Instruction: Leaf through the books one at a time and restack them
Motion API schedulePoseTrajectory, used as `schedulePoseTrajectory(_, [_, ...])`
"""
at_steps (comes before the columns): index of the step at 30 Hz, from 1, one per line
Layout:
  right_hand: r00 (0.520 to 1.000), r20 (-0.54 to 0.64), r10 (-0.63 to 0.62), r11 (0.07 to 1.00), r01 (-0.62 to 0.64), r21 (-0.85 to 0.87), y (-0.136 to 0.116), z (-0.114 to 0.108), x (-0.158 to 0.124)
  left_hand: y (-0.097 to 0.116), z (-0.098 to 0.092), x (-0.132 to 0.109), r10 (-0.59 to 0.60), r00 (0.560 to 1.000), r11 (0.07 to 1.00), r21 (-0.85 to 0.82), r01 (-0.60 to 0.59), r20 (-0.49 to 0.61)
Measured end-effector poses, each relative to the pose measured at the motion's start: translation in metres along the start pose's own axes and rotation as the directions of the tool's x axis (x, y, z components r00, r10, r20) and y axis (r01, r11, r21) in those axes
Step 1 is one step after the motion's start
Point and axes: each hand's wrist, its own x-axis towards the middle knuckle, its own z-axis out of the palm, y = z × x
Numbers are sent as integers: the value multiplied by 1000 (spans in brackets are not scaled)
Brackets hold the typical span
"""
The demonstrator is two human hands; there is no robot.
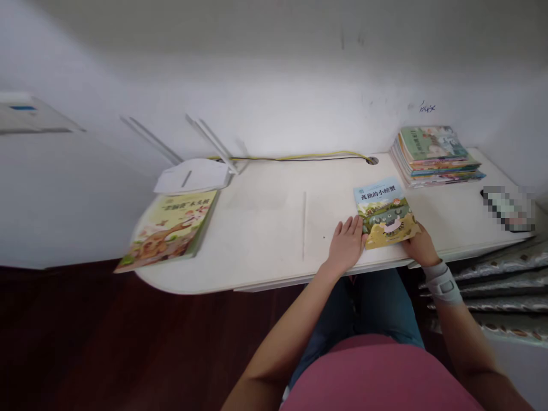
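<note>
A children's picture book (383,212) with a blue sky and a crab on its cover lies near the front edge of the white desk. My left hand (347,242) rests flat by the book's left edge, fingers stretched out, the thumb side touching it. At the lower right corner, my right hand (420,245) grips the book; some of its fingers are hidden by the cover. A strap wraps my right wrist. Behind and to the right stands a stack of thin books (436,154), a green cover on top.
On the desk's left end (184,279) lie more picture books (171,228), overhanging the edge, beside a white router (192,176) with raised antennas. A yellow cable (291,157) runs along the wall into a hole. A blurred-out phone (507,209) lies at the right.
</note>
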Motion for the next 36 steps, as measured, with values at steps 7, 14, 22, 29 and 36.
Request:
schedulePoseTrajectory(7, [969, -201, 146, 932, -67, 357, -26, -22, 24, -29, -17, -5, -44, 997, 999, 17, 45, -62])
schedulePoseTrajectory(14, [972, -199, -122, 911, 189, 365, -77, -39, 65, -76, -23, -23, -197, 977, 980, -8, 197, -80])
schedulePoseTrajectory(22, [910, 193, -367, 930, 361, 67, -119, -23, 93, -76, -20, -25, -216, 969, 976, -56, 211, -118])
schedulePoseTrajectory(29, [874, 320, -366, 900, 420, -117, -137, 15, 94, -77, -21, -26, -238, 962, 969, -94, 227, -134])
schedulePoseTrajectory(36, [863, 338, -376, 890, 438, -126, -150, 21, 93, -76, -22, -27, -217, 966, 975, -72, 209, -137])
